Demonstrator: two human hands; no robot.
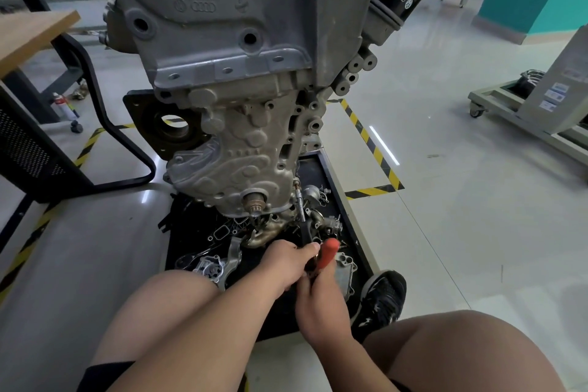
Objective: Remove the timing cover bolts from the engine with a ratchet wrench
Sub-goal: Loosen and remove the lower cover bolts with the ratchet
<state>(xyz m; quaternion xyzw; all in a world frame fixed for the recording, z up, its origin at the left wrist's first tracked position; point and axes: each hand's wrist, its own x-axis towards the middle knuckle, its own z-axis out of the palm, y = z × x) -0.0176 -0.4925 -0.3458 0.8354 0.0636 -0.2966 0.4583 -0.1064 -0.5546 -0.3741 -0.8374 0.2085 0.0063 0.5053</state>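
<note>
Engine (241,79) over black tray (311,169), glossy floor (477,216)

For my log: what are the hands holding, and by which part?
The ratchet wrench: the right hand grips its orange handle, and the left hand holds the dark shaft just ahead of it.

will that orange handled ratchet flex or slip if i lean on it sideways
The ratchet wrench looks like rigid metal, so probably little flex. Its long thin extension meets the timing cover at a slant, so the tip may rock off. The left hand gripping near its head likely helps.
</note>
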